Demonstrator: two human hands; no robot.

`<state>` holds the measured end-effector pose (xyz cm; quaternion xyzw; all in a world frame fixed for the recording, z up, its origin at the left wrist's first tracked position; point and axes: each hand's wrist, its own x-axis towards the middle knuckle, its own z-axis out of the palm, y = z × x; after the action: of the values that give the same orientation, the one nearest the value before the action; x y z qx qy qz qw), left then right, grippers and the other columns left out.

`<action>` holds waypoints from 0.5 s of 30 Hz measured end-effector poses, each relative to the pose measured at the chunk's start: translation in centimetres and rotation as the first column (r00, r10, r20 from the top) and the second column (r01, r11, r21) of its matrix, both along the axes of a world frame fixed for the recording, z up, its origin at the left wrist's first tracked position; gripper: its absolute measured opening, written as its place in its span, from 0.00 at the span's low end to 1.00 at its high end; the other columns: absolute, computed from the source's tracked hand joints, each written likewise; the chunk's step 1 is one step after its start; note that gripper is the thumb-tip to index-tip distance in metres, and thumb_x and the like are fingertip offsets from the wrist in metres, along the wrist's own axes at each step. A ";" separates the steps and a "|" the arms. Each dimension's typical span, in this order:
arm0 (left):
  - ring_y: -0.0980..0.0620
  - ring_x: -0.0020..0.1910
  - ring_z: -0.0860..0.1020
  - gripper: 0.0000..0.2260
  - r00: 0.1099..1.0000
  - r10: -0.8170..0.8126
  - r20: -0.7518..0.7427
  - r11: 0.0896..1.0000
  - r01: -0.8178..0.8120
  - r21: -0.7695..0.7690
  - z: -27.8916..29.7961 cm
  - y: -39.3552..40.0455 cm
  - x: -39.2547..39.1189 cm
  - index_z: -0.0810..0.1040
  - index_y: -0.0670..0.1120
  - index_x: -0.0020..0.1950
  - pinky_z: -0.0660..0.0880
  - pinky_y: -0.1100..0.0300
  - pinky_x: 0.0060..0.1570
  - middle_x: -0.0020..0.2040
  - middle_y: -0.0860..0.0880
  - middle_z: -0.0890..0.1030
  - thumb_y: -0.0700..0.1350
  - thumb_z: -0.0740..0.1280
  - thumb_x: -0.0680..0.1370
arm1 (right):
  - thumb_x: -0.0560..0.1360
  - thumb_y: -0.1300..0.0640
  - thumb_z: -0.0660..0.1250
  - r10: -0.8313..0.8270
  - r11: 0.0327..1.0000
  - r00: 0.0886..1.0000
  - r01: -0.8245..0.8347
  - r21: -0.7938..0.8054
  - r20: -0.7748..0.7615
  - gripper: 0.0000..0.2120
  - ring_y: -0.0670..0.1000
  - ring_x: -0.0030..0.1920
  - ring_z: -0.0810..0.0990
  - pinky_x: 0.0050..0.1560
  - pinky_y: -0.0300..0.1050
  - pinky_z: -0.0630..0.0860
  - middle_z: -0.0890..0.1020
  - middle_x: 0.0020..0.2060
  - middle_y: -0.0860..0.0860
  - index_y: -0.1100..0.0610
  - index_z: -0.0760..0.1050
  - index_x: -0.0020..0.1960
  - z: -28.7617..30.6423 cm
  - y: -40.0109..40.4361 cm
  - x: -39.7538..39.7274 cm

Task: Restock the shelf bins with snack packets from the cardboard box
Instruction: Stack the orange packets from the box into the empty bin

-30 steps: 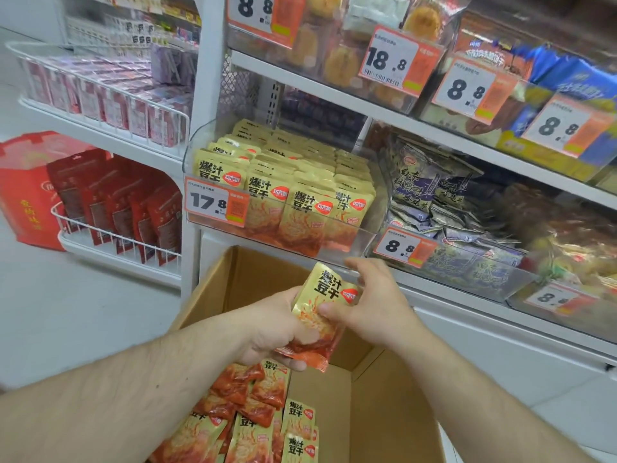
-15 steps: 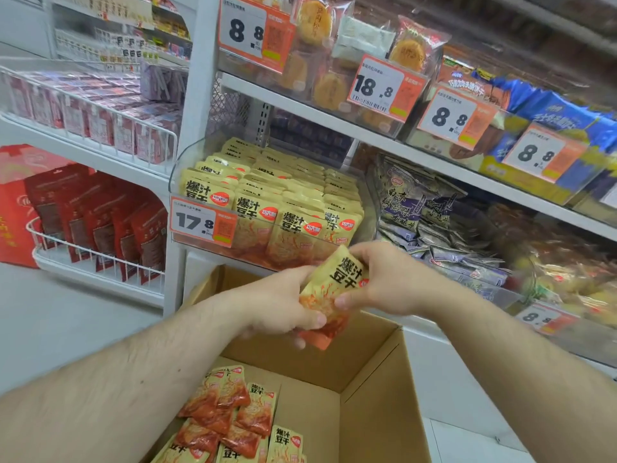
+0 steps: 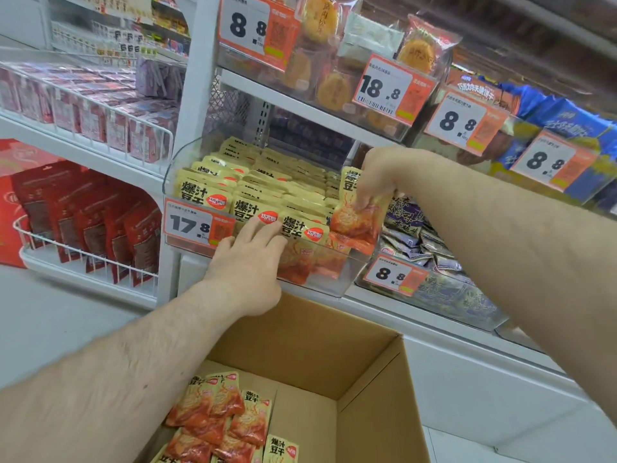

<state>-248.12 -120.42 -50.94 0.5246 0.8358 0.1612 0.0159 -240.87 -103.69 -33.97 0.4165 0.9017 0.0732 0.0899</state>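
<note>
Packets of yellow and orange snack fill the clear bin (image 3: 187,168) on the middle shelf, standing in rows behind a price tag (image 3: 197,223) reading 17.8. The right hand (image 3: 380,177) reaches in from the right and pinches one snack packet (image 3: 354,218) between thumb and fingers, holding it upright at the bin's right end, just above the front row. The left hand (image 3: 248,259) rests against the bin's near wall with its fingers spread open, their tips on the top edge of a front packet (image 3: 297,232); it grips nothing. Below, near the camera, the cardboard box (image 3: 367,379) stands open against the shelf base, with loose packets (image 3: 217,419) of the same snack lying in its left part. To the right of the yellow bin sits a bin of purple packets (image 3: 420,242) with an 8.8 tag. On the left, red bags (image 3: 100,225) stand in a wire basket.
</note>
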 end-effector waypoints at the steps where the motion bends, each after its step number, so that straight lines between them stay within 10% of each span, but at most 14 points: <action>1: 0.49 0.79 0.38 0.30 1.000 0.000 0.001 1.000 0.000 0.004 0.0 0.0 0.0 0.54 0.50 0.79 0.51 0.43 0.76 0.81 0.54 0.44 0.46 0.62 0.79 | 0.68 0.48 0.78 0.011 1.000 1.000 -0.011 0.012 0.012 0.21 0.56 0.42 0.80 0.45 0.49 0.77 0.78 0.43 0.52 0.60 0.75 0.53 -0.4 0.3 -0.4; 7: 0.50 0.79 0.38 0.30 0.999 -0.007 0.037 1.000 0.005 0.030 -0.2 0.0 -0.1 0.56 0.50 0.79 0.53 0.45 0.75 0.81 0.55 0.45 0.46 0.63 0.78 | 0.70 0.47 0.77 0.143 0.989 0.986 -0.141 -0.033 0.083 0.29 0.55 0.55 0.79 0.58 0.51 0.77 0.79 0.59 0.54 0.60 0.74 0.65 -4.3 1.8 -0.6; 15: 0.51 0.79 0.36 0.28 0.999 -0.014 0.037 1.000 0.013 0.010 -0.6 0.0 -0.4 0.61 0.50 0.77 0.58 0.45 0.76 0.81 0.56 0.44 0.45 0.64 0.77 | 0.72 0.32 0.67 0.338 0.821 0.866 -0.463 0.334 0.369 0.30 0.57 0.51 0.81 0.40 0.48 0.72 0.79 0.49 0.52 0.56 0.74 0.59 -7.6 2.5 1.8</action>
<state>-248.48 -120.46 -51.59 0.5272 0.8310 0.1749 0.0300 -239.08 -101.19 -41.58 0.2090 0.9098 0.3399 0.1148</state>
